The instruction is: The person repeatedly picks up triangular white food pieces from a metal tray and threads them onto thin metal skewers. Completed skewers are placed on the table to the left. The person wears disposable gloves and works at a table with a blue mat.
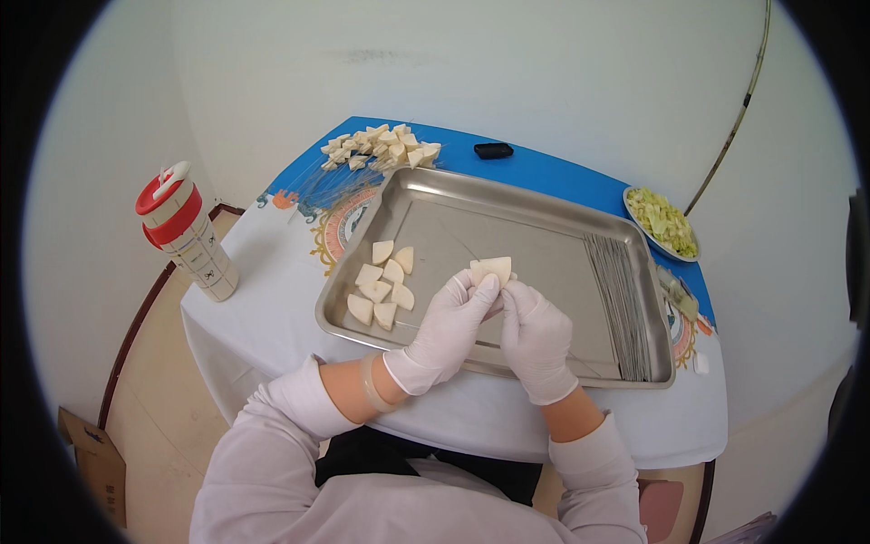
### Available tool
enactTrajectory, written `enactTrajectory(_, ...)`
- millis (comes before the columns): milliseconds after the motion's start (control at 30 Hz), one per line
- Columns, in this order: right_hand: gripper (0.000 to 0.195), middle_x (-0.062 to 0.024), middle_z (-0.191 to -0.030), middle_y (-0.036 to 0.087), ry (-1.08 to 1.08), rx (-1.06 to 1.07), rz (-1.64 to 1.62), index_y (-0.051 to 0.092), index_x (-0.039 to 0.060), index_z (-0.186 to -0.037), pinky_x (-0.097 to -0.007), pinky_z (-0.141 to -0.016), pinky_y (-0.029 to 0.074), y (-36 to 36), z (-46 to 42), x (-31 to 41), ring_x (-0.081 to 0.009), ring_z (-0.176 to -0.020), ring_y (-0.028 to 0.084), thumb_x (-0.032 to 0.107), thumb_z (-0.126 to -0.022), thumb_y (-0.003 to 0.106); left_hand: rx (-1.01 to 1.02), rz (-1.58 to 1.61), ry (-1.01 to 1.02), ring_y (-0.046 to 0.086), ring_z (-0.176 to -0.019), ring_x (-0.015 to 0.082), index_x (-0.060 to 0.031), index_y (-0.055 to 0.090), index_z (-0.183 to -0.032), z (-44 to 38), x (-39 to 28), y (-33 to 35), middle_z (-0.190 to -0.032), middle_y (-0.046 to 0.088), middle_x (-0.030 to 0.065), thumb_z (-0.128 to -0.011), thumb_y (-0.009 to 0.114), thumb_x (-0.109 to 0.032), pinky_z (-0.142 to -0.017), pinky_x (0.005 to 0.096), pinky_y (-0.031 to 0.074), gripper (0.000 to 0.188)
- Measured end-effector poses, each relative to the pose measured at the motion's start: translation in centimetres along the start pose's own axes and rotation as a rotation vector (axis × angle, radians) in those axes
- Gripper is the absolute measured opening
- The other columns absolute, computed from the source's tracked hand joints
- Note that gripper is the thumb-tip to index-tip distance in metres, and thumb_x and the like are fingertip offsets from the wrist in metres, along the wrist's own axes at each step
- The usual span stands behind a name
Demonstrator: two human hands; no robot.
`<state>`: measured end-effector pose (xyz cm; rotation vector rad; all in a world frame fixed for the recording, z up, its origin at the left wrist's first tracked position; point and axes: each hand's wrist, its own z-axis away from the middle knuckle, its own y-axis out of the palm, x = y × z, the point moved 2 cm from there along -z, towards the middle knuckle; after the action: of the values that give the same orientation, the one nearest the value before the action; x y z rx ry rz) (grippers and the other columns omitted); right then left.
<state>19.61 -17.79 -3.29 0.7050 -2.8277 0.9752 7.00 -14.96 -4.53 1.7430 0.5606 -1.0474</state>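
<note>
My left hand (451, 326), in a white glove, holds a white wedge of vegetable (492, 268) over the middle of a steel tray (448, 224). My right hand (539, 334), gloved too, has its fingertips together at the wedge's right side, around what looks like a thin skewer; the fingers hide most of it. A thin line slants up and left from the wedge. Several loose white wedges (376, 291) lie in the tray's left part. Along its right side lies a bundle of thin metal skewers (620, 309).
Skewered white pieces (384, 145) are heaped behind the tray at the left. A red-lidded tumbler (194, 234) stands at the table's left. A black object (493, 150) lies at the back; a dish of chopped greens (663, 221) sits at the right, near a small white item (701, 363).
</note>
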Motion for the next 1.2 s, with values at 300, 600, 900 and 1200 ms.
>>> enactTrajectory(300,0.012,-0.0062,-0.075,0.060,0.067,-0.171,0.059,0.066,0.0115,-0.104,-0.0396,-0.056,0.048,-0.9,-0.4,-2.0,-0.0283,-0.065,0.062,0.017,-0.097,0.060,0.008,-0.285,-0.006,0.056,-0.126,0.0218,0.0002,0.042,-0.146,-0.3,-2.0,0.4,-0.135,0.060,0.0125,-0.105,0.054,-0.029,-0.113,0.0365,0.040,0.051)
enactTrajectory(600,0.013,-0.0048,-0.073,0.055,0.106,-0.192,0.081,0.068,0.0138,-0.107,-0.0400,-0.055,0.046,-0.7,-0.4,-2.2,-0.0269,-0.066,0.059,0.018,-0.098,0.059,0.157,-1.957,-0.111,0.046,-0.139,0.0330,-0.0042,0.053,-0.140,-4.3,-12.2,-6.1,-0.143,0.056,0.0155,-0.096,0.056,-0.016,-0.113,0.0512,0.037,0.047)
enactTrajectory(900,0.014,-0.0052,-0.075,0.055,0.098,-0.165,0.105,0.068,0.0150,-0.106,-0.0406,-0.058,0.047,-0.4,-0.6,-2.5,-0.0274,-0.068,0.059,0.019,-0.097,0.058,0.256,-2.574,-0.169,0.017,-0.153,0.0409,-0.0065,0.063,-0.129,-6.8,-8.6,-12.5,-0.154,0.039,0.0209,-0.085,0.064,-0.023,-0.119,0.0676,0.010,0.047)
enactTrajectory(1200,0.012,-0.0052,-0.075,0.057,0.117,-0.146,0.088,0.068,0.0144,-0.104,-0.0403,-0.058,0.047,-0.5,-0.6,-2.1,-0.0272,-0.069,0.060,0.019,-0.097,0.058,-0.130,-1.159,0.181,0.062,-0.106,0.0178,-0.0109,0.057,-0.123,-6.2,-9.0,-9.0,-0.114,0.058,0.0034,-0.097,0.061,-0.012,-0.104,0.0397,0.045,0.026)
